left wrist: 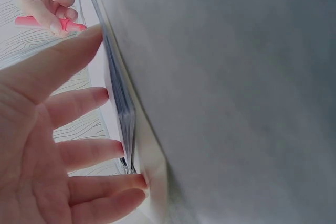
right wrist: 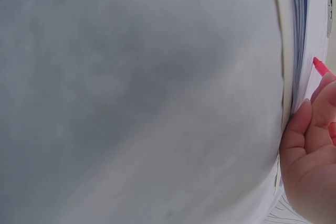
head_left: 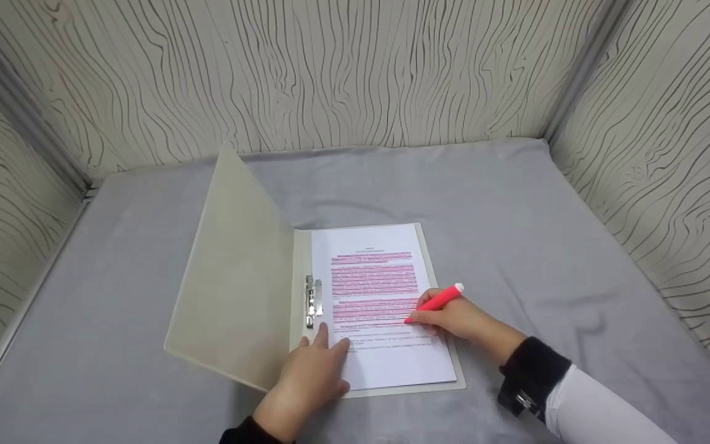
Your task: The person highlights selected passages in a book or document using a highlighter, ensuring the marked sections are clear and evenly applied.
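Observation:
A pink highlighter is pinched in my right hand, its tip down on the printed page near the right end of a text line. The top sheet carries several paragraphs marked pink, with a few unmarked lines below them. My left hand rests with spread fingers on the lower left of the page, close under the metal clip. Beneath lies an open folder with its cover raised on the left. The left wrist view shows a stack of sheets under the straight fingers.
A grey cloth covers the table under the folder. Patterned panels stand at the back and both sides. Black bands circle both wrists, the right one carrying a small device.

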### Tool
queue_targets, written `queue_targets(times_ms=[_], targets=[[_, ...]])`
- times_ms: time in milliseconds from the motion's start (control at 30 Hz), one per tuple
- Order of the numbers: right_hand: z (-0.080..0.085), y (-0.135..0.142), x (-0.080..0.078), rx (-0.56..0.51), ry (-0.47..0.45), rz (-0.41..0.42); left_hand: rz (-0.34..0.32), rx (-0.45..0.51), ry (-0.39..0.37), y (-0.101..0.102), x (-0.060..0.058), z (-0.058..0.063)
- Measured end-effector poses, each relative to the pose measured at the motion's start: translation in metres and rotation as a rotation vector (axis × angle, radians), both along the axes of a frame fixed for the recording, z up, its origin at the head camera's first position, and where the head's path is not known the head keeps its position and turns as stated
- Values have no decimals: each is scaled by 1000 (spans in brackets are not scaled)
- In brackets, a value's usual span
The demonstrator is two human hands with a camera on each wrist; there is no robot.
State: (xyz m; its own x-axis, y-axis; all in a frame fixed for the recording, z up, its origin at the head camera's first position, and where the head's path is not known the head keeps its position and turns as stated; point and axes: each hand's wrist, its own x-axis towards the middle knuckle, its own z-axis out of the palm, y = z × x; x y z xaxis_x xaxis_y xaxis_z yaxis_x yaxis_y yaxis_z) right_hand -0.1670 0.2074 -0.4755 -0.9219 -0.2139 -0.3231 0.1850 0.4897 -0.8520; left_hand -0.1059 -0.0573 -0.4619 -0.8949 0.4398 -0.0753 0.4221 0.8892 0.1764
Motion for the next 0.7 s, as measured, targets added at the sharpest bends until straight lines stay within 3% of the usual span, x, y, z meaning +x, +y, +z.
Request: queue_targets(times_ms=[700], targets=[[1, 7, 1, -38, 15, 45, 13, -19, -10, 1, -1, 0]])
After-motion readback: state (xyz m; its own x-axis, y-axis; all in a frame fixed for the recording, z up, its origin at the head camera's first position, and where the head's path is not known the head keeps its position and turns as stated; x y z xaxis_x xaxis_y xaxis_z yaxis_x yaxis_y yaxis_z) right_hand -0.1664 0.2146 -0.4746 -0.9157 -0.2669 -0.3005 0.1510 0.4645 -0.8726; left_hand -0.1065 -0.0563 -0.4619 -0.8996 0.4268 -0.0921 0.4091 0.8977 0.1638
